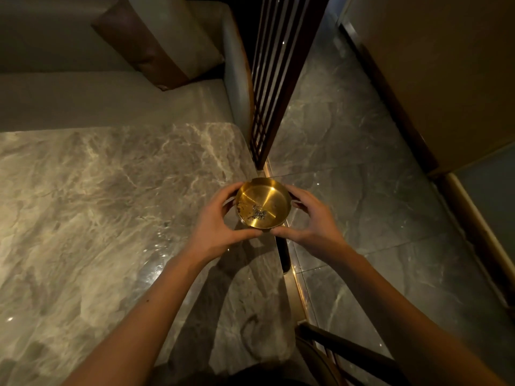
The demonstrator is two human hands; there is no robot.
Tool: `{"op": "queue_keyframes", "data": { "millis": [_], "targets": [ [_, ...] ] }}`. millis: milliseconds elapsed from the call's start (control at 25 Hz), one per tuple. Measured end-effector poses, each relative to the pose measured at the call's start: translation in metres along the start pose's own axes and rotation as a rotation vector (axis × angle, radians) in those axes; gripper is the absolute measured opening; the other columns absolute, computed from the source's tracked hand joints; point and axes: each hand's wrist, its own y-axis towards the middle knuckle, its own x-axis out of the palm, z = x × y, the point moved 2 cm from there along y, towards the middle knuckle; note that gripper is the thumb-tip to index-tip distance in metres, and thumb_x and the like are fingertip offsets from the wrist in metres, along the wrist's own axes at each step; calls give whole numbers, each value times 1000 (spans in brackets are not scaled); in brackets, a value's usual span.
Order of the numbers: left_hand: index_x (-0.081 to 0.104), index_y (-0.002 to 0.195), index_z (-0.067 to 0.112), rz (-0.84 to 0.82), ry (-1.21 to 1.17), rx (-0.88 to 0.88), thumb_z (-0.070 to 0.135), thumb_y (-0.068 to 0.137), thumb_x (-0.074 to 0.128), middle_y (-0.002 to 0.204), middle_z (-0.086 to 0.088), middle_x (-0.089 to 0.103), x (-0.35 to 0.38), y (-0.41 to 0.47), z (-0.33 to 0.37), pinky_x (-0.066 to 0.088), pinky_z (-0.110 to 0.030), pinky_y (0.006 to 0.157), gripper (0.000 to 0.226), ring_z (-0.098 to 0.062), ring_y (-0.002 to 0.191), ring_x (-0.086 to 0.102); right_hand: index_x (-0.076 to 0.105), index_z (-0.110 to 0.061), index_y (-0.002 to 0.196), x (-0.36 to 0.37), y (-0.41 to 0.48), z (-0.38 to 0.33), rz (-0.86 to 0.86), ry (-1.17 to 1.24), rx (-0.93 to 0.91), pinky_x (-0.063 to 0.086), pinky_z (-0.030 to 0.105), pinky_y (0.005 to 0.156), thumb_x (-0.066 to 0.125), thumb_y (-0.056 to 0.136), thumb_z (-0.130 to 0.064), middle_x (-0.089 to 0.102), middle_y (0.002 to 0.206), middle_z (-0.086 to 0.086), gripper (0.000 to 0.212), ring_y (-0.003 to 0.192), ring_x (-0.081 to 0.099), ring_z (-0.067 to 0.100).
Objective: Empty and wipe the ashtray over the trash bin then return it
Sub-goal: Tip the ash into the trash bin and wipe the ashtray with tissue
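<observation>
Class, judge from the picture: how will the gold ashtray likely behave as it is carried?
The ashtray looks like polished metal, so probably rigid and somewhat slippery; both the left hand and right hand grip its rim. It is shallow, so tilting would likely spill the loose ash.

Ashtray [263, 203] shiny gold, brushed concentric sheen inside — grey ash flecks and brownish specks on bottom. Surface [111, 207] grey-beige marble, pale white veining. Floor [362, 190] darker grey-green marble tile, faint light veins. Sofa [111, 98] cream. Cushion [156, 40] cream with brown band. Slatted screen [274, 79] dark brown — vertical bars.
</observation>
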Motion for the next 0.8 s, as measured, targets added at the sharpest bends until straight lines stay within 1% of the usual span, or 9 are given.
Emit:
{"op": "queue_keyframes", "data": {
  "millis": [40, 80, 200, 280, 400, 440, 560, 640, 800],
  "targets": [
    [44, 133, 40, -13, -6, -8, 42, 50, 90, 134, 15, 52, 4, 1, -3, 38, -22, 110, 94, 0, 128, 49, 45, -32, 139, -2, -3, 3, 0, 0, 19, 41, 30, 107, 88, 63, -31, 49, 127, -29, 87, 124, 46, -4],
    [45, 134, 38, -28, -7, -17, 40, 51, 90, 135, 14, 51, 9, 1, -7, 38, -22, 110, 94, -2, 129, 49, 45, -28, 140, -3, -6, 7, 1, 1, 27, 42, 30, 107, 87, 62, -33, 50, 128, -26, 88, 123, 47, -4],
    [45, 136, 32, -73, 4, -49, 41, 52, 90, 136, 8, 48, 28, 7, -21, 39, -25, 111, 96, -5, 129, 49, 47, -16, 140, -9, -12, 29, 12, 3, 18, 46, 34, 105, 85, 63, -39, 55, 133, -8, 89, 124, 52, 6],
    [45, 135, 34, -84, -7, -96, 42, 51, 91, 136, 5, 48, 46, 10, -29, 39, -25, 109, 96, -6, 128, 49, 49, -17, 139, -14, -14, 51, -7, 45, 75, 47, 39, 105, 88, 62, -38, 59, 133, -4, 88, 124, 54, 10],
    [46, 133, 31, -79, -43, -196, 28, 54, 93, 134, 2, 48, 81, 16, -43, 40, -15, 105, 92, -5, 124, 50, 50, -21, 139, -28, -11, 90, -57, 93, 162, 46, 42, 106, 89, 60, -41, 60, 134, -3, 90, 125, 55, 10],
    [46, 134, 28, -64, -63, -241, 24, 54, 93, 134, 2, 48, 95, 16, -49, 41, -16, 104, 92, -6, 124, 51, 51, -21, 138, -34, -10, 103, -82, 105, 184, 46, 41, 107, 90, 59, -40, 60, 133, -3, 89, 124, 55, 9],
    [45, 138, 24, 4, -143, -405, 20, 54, 93, 138, 2, 49, 136, 22, -73, 44, -31, 109, 96, -10, 127, 51, 52, -22, 136, -49, 0, 146, -167, 155, 241, 45, 37, 107, 88, 60, -34, 59, 133, -3, 85, 124, 54, 8],
    [43, 139, 23, 64, -187, -490, 14, 55, 92, 141, 3, 49, 162, 28, -88, 43, -37, 110, 98, -11, 131, 49, 52, -21, 136, -55, 8, 176, -219, 192, 286, 45, 38, 107, 89, 61, -31, 59, 133, -2, 84, 124, 54, 10],
    [37, 144, 20, 195, -307, -603, -1, 58, 88, 139, 6, 50, 217, 43, -115, 38, -30, 112, 102, -12, 135, 45, 56, -20, 133, -63, 24, 243, -286, 254, 349, 45, 42, 107, 88, 64, -22, 61, 130, 0, 76, 123, 56, 13]
  ]
}}
